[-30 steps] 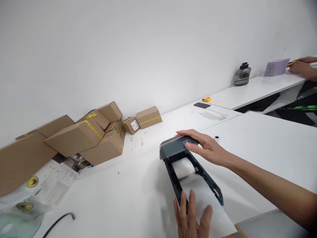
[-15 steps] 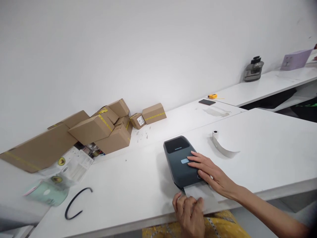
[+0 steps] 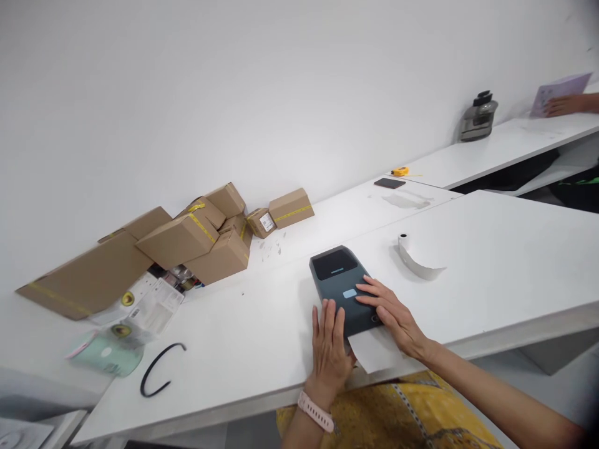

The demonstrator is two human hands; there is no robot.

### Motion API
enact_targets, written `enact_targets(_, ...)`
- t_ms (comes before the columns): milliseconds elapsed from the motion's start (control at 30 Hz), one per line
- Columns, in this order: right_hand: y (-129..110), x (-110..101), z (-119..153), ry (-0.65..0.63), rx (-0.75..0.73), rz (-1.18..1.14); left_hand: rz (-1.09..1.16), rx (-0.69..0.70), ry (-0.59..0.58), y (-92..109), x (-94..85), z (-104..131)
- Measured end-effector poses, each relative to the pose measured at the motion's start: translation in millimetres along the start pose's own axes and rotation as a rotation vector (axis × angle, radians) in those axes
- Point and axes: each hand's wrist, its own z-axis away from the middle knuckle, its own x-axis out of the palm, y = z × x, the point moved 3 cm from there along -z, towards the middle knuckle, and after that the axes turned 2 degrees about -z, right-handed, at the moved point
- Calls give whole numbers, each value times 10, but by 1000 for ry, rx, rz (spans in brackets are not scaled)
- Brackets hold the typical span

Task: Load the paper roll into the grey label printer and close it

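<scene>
A dark teal label printer (image 3: 339,288) sits on the white table near its front edge. White paper (image 3: 378,350) sticks out of the printer's front end and hangs toward the table edge. My left hand (image 3: 330,346), with a pink band on the wrist, lies along the printer's left side, fingers stretched over its casing. My right hand (image 3: 393,315) rests on the right side with fingers spread, tips beside the light blue button (image 3: 349,293). Neither hand holds anything that I can see. A partly unrolled paper roll (image 3: 403,241) stands behind my right hand.
Cardboard boxes (image 3: 178,240) are piled at the back left, with plastic-wrapped packs (image 3: 156,305) before them. A black curved band (image 3: 148,374) lies at left. Farther back are a phone (image 3: 390,183), a yellow tape measure (image 3: 400,171), a dark bottle (image 3: 480,118) and another person's hand (image 3: 564,105) at a purple box (image 3: 545,96).
My left hand has moved up from the paper at the printer's front onto its left side, fingers now straightened. My right hand stays on the printer. Another person's hand has appeared at the purple box.
</scene>
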Motion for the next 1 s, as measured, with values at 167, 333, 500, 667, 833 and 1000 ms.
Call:
enact_targets(167, -7, 25, 9, 23, 65, -38, 94, 28, 8, -113, 48, -87)
enact_targets(333, -27, 18, -2, -9, 136, -59, 151, -20, 64, -91, 114, -52)
enact_targets(500, -31, 14, 3, -17, 197, -59, 169, -50, 94, -102, 157, -26)
enact_targets(667, -35, 18, 17, -19, 190, -37, 201, -92, 125, -79, 172, -24)
enact_targets(833, 20, 21, 82, -20, 183, -45, 208, -145, 149, -32, 225, 16)
enact_targets(1000, 51, 29, 97, -3, 159, -74, 234, -171, 184, -42, 291, 41)
